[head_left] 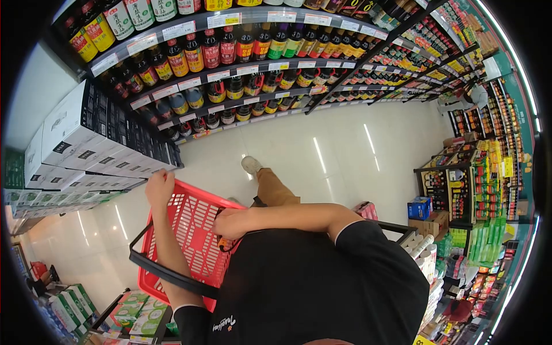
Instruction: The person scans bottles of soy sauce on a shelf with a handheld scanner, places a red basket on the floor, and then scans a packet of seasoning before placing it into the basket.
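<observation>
A red plastic shopping basket (198,221) with slotted walls is tilted in front of my body. Its black handle (172,273) crosses over my left forearm. My left hand (160,187) is closed at the basket's far left corner, on the rim. Against the basket's right side, close to my waist, my right hand (231,223) has its fingers curled inward; what they hold is hidden. Just below that hand is a small orange and black item (224,244) with a dark cord. I see no goods inside the visible part of the basket.
Shelves of sauce bottles (227,46) with price tags curve across the front. Stacked white and black cartons (86,144) stand at the left. At the right are a display rack (448,184) and a blue box (420,208). Another person (466,99) is far right on the tiled floor (345,149).
</observation>
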Action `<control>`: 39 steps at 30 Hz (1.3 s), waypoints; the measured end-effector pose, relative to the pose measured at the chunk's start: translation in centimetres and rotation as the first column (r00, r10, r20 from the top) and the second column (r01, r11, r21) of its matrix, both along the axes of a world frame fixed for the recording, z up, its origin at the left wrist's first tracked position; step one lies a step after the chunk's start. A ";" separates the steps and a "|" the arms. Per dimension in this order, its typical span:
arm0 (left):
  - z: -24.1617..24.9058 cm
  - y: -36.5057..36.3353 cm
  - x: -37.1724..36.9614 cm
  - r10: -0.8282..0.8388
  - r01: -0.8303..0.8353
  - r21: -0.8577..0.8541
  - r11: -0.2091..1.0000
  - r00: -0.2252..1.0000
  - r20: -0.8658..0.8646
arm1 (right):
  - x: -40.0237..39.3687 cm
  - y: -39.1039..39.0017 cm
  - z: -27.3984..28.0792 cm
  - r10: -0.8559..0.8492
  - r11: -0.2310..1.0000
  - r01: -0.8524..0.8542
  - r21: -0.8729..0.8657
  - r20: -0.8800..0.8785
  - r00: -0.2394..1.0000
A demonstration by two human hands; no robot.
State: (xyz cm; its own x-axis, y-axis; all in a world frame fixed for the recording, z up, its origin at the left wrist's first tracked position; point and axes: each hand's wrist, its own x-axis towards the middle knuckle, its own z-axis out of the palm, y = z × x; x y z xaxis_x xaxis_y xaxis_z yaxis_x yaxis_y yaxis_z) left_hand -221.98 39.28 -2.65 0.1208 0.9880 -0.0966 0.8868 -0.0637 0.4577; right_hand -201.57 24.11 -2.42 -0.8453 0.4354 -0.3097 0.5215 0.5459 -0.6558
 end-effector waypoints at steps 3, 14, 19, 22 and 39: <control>0.1 0.8 2.8 -0.041 0.040 0.051 0.998 0.999 0.020 | 1.2 -0.2 -2.3 -0.030 0.999 0.032 -0.033 0.073 0.997; 3.0 3.3 12.3 -0.013 0.022 0.087 0.996 0.995 -0.100 | 10.4 3.2 -0.7 -0.017 1.000 0.017 0.010 0.015 1.000; 3.6 3.9 17.6 0.050 -0.039 0.093 0.995 0.992 -0.115 | 16.2 4.6 0.4 -0.019 0.999 0.019 -0.026 -0.020 1.000; 3.2 4.3 20.3 0.077 -0.066 0.101 0.993 0.991 -0.105 | 20.0 5.8 1.3 -0.013 1.000 0.011 -0.029 -0.067 0.998; 1.4 0.2 27.8 0.102 -0.098 0.039 0.994 0.988 -0.116 | 27.8 2.3 -0.5 0.048 0.995 -0.057 -0.079 -0.110 0.993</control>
State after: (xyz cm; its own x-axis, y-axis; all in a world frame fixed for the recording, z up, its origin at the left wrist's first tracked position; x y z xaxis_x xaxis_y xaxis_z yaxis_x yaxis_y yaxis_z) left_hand -194.18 39.45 -1.25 0.0113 0.9974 -0.0709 0.9372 0.0142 0.3486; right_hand -173.73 26.42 -2.95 -0.8966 0.3666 -0.2483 0.4174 0.5127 -0.7503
